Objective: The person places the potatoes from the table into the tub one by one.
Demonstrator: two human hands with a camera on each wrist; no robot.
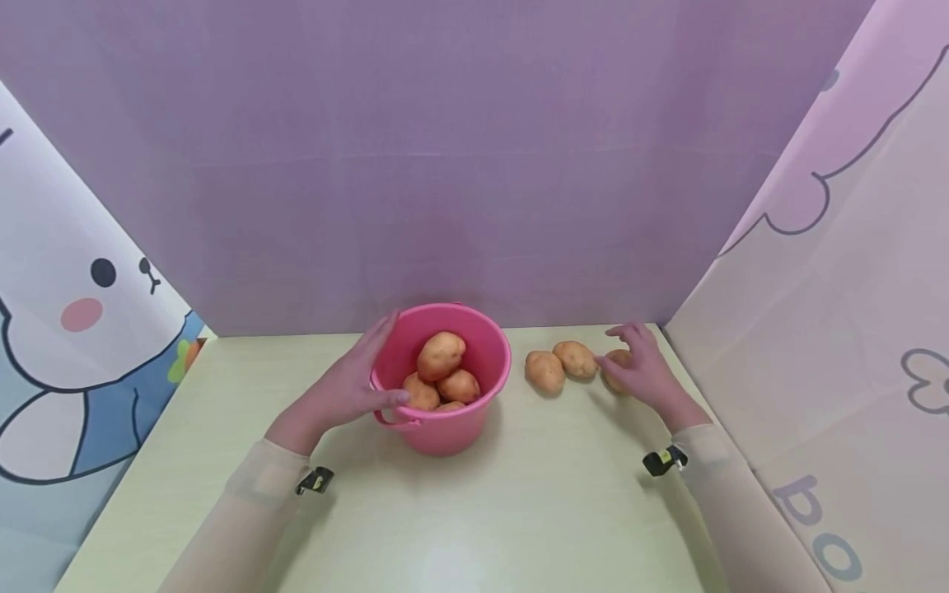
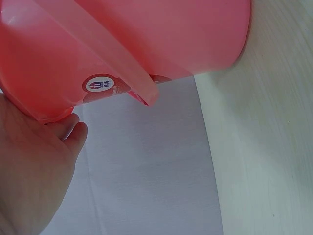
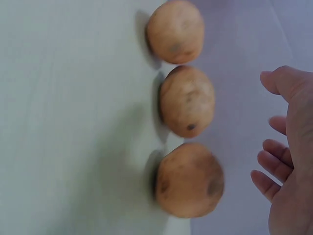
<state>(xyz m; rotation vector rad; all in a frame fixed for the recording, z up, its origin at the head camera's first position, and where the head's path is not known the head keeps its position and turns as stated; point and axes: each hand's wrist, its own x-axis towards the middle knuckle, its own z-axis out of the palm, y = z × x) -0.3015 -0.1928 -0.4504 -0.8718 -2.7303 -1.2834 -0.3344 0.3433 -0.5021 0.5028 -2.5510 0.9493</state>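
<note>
A pink bucket (image 1: 441, 432) stands on the table with several potatoes (image 1: 441, 356) inside it. My left hand (image 1: 341, 391) rests against the bucket's left rim, its thumb pointing across the front rim and its fingers stretched along the back-left side. In the left wrist view, fingertips (image 2: 76, 137) show right at the rim. To the right of the bucket lie three potatoes in a row: a left one (image 1: 544, 372), a middle one (image 1: 575, 360) and a right one (image 3: 190, 181). Over the rightmost potato hovers my right hand (image 1: 642, 366), thumb and fingers spread apart, partly hiding it.
A pale wooden table (image 1: 474, 519) carries everything. Behind it rises a purple cloth backdrop (image 1: 445, 165). Printed panels flank both sides, a cartoon rabbit panel (image 1: 59, 346) at left and a pale panel (image 1: 838, 329) close beside my right arm. The bucket's handle (image 2: 107, 46) hangs at its side.
</note>
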